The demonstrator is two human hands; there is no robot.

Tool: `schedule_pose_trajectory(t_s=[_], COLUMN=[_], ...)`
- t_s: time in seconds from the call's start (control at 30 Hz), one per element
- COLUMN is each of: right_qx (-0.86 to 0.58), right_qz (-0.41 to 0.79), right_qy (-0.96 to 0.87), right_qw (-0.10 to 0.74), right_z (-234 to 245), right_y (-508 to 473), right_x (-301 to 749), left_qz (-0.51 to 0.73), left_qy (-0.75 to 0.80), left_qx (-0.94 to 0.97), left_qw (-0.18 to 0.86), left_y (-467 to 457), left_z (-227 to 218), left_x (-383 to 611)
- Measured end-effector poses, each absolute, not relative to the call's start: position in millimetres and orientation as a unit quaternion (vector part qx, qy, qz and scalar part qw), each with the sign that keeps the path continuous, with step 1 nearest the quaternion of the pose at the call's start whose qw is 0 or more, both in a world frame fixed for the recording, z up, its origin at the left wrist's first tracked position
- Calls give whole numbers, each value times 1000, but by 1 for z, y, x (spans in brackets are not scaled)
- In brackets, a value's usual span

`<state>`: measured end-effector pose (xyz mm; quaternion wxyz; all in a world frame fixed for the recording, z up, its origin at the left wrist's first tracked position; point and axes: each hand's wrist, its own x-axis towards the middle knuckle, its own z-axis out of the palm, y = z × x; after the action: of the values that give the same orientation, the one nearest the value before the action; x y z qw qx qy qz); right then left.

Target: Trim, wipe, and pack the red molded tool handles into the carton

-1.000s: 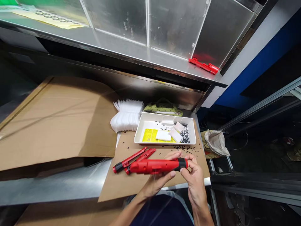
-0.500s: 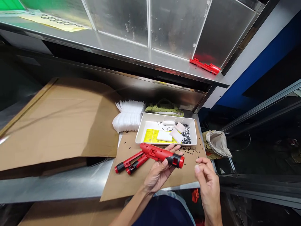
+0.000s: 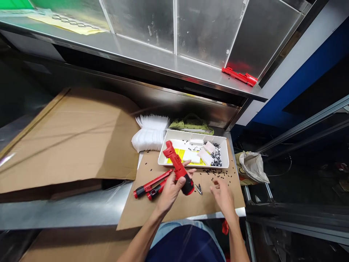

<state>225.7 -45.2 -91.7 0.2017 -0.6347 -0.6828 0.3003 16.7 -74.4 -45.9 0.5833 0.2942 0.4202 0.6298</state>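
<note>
My left hand grips a red plastic tool body with a black end, its far tip reaching over the white tray. Two red handles with black ends lie on the cardboard board just left of that hand. My right hand is low over the board with its fingers apart, holding nothing I can see. Between my hands lies a small metal piece. Small black parts are scattered near my right fingertips.
A white tray holds white blocks, a yellow sheet and black parts. Behind it are stacked white pieces and a green pouch. Large cardboard lies left, a paper bag right, and a red part sits on the steel shelf above.
The red tool body has swung from lying sideways to pointing away over the tray. My right hand has dropped to the board, and a small metal piece now shows there.
</note>
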Motion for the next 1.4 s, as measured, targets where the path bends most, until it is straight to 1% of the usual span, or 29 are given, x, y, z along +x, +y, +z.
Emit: schedule_pose_trajectory(t_s=[0.13, 0.23, 0.33, 0.43, 0.53, 0.63, 0.77, 0.93, 1.17, 1.3, 1.4], right_qx=[-629, -646, -657, -653, -628, -593, -569, -552, -559, -559, -572], right_qz=[315, 323, 358, 423, 512, 591, 644, 666, 658, 650, 611], right_qy=[-700, -683, -648, -592, -509, -427, -350, -318, -295, -319, -363], right_qw=[124, 110, 142, 212, 289, 342, 374, 387, 410, 403, 410], right_z=[-135, -157, -169, -175, -176, -174, -169, -166, -167, -154, -135], right_y=[-45, -45, -41, -37, -36, -42, -53, -60, -59, -60, -62], right_x=[186, 166, 170, 193, 217, 231, 235, 230, 228, 227, 225], left_qz=[615, 598, 593, 588, 586, 579, 574, 571, 560, 569, 571], left_qy=[435, 433, 391, 326, 279, 272, 299, 275, 207, 197, 200], left_qx=[230, 209, 187, 140, 103, 100, 103, 75, 71, 64, 60], left_qw=[617, 642, 679, 727, 754, 762, 755, 770, 799, 796, 794], left_y=[-74, -76, -79, -80, -79, -81, -84, -86, -89, -90, -92], left_z=[-34, -26, -24, -25, -21, -12, -2, 2, 7, 8, 9], left_x=[12, 16, 21, 25, 29, 33, 37, 41, 39, 39, 40])
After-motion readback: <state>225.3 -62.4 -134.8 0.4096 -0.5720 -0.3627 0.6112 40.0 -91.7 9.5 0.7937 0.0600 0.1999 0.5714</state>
